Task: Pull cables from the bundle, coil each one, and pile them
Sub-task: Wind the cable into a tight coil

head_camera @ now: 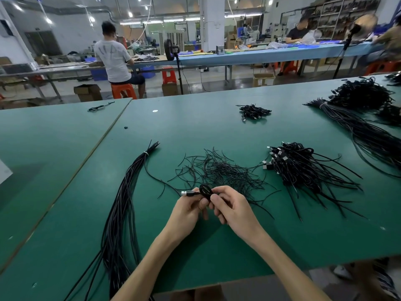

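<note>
Green table (217, 127), left hand (191, 210) and right hand (230, 207) tight around one cable coil (205, 190)

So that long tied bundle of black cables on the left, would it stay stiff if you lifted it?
Probably floppy: the bundle curves and fans out along the green table, with a pale tie visible only near its far end. Loose strands would likely sag and splay. It looks thick, so perhaps fairly heavy.

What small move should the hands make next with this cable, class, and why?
Probably wind another turn onto the coil. Both the left hand and right hand pinch only a small loop beside the USB plug, while the cable tail trails loose toward the bundle.
</note>
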`<state>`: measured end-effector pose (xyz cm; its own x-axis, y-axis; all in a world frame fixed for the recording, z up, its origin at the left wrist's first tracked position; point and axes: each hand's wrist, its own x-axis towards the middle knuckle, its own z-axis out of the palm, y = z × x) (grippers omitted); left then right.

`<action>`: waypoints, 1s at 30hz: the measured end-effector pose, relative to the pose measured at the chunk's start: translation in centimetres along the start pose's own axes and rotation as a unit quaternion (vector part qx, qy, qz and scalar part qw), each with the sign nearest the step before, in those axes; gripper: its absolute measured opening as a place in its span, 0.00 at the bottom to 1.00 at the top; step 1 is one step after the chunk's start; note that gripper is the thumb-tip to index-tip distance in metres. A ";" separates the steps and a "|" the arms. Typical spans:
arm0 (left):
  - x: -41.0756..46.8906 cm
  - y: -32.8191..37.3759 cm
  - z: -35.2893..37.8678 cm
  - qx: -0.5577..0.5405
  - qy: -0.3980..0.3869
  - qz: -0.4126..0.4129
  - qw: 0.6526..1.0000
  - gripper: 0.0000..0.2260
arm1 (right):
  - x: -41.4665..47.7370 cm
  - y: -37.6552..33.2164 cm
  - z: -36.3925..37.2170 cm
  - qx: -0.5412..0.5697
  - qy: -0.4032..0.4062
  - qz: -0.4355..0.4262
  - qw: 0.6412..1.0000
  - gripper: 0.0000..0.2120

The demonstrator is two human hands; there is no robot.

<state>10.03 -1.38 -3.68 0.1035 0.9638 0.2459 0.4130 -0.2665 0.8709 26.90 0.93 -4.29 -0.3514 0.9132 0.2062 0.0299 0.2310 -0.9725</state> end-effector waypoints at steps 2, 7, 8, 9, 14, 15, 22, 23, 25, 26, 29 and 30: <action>0.0 -0.1 0.0 0.024 0.001 0.002 1.000 0.10 | 0.0 0.0 0.0 -0.006 0.012 -0.001 1.000 0.06; -0.2 -0.2 0.5 0.089 0.032 0.028 0.995 0.03 | 0.0 0.0 -0.3 0.002 0.046 -0.001 0.999 0.05; -0.4 -0.2 0.7 0.115 0.043 0.032 0.992 0.02 | 0.1 0.0 -0.3 0.007 0.047 0.001 0.999 0.05; -0.5 -0.2 0.8 0.137 0.053 0.033 0.989 0.02 | 0.1 0.0 -0.4 0.013 0.046 0.004 0.999 0.06; -0.7 0.0 0.8 0.170 0.133 0.049 0.975 0.10 | 0.1 0.0 -0.4 0.037 0.044 0.015 0.998 0.08; -0.8 0.1 0.8 0.176 0.146 0.050 0.972 0.10 | 0.1 0.0 -0.4 0.036 0.044 0.016 0.998 0.09; -1.3 0.5 1.2 0.244 0.196 0.105 0.944 0.09 | 0.1 0.2 -0.5 0.035 0.038 0.022 0.998 0.12; -1.3 0.5 1.2 0.239 0.196 0.111 0.945 0.10 | 0.2 0.2 -0.5 0.033 0.036 0.023 0.999 0.12; -1.4 0.6 1.2 0.225 0.196 0.121 0.947 0.12 | 0.2 0.2 -0.5 0.032 0.034 0.023 0.999 0.13; -1.3 0.6 1.2 0.219 0.197 0.124 0.948 0.13 | 0.2 0.2 -0.5 0.032 0.031 0.023 0.999 0.13; -1.4 0.6 1.1 0.206 0.190 0.125 0.952 0.11 | 0.1 0.1 -0.4 0.024 0.018 0.021 0.999 0.15; -1.4 0.6 1.1 0.205 0.181 0.128 0.953 0.09 | 0.1 0.0 -0.4 0.021 0.012 0.018 1.000 0.15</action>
<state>11.12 -2.88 -4.02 -0.0393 0.7809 0.6234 0.7422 -0.3949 0.5415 27.23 1.17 -4.27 -0.3276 0.9287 0.1738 0.0033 0.1850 -0.9827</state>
